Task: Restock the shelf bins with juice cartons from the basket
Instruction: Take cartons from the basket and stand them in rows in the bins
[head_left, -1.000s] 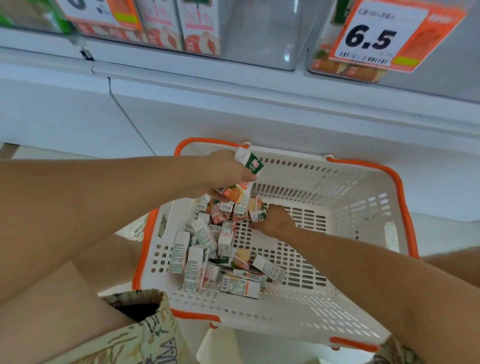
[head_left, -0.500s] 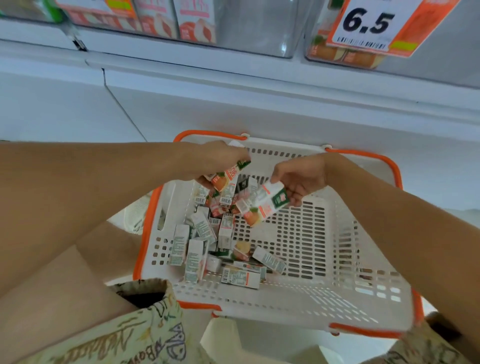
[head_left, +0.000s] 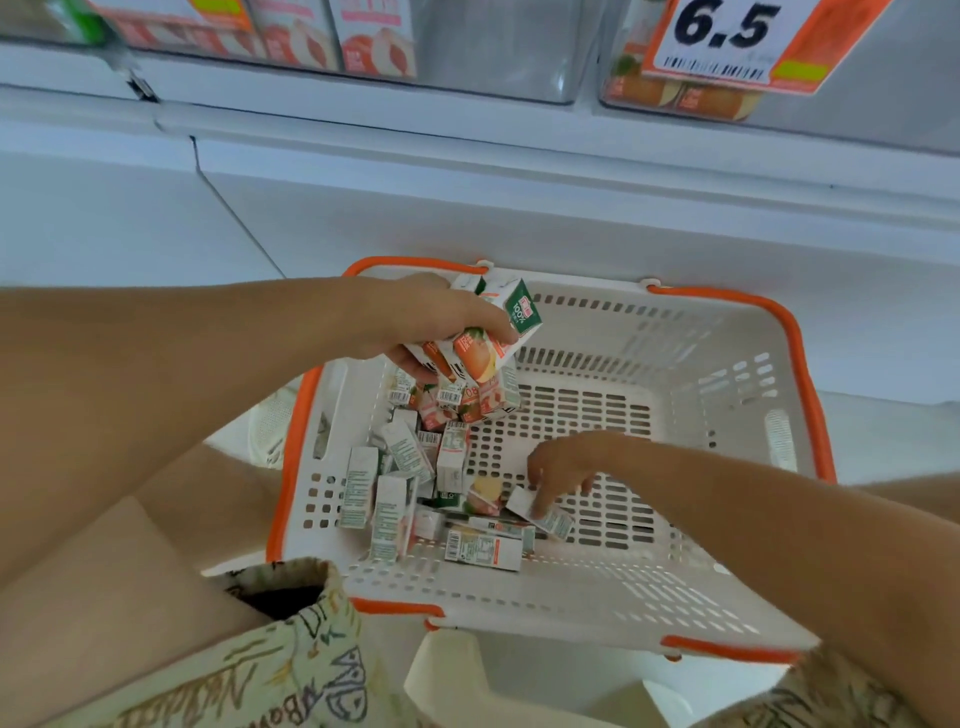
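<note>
A white plastic basket (head_left: 737, 395) with orange rim sits below me, its left half strewn with several small juice cartons (head_left: 395, 483). My left hand (head_left: 431, 322) hovers over the basket's far left corner, shut on a bunch of cartons (head_left: 493, 338) with green tops and orange fruit print. My right hand (head_left: 566, 467) reaches down to the basket floor, its fingers closing around a single carton (head_left: 543, 514) that lies flat near the middle. Above, clear shelf bins (head_left: 498, 57) hold upright cartons at the left.
A white shelf ledge (head_left: 519, 156) juts out above the basket. An orange price tag (head_left: 737, 41) reading 6.5 hangs on the right bin. My patterned shorts (head_left: 249, 670) and knees frame the basket's near edge.
My right hand passed the carton it held to my left hand's bunch, then dropped back into the basket onto another carton. My left hand rose slightly with more cartons.
</note>
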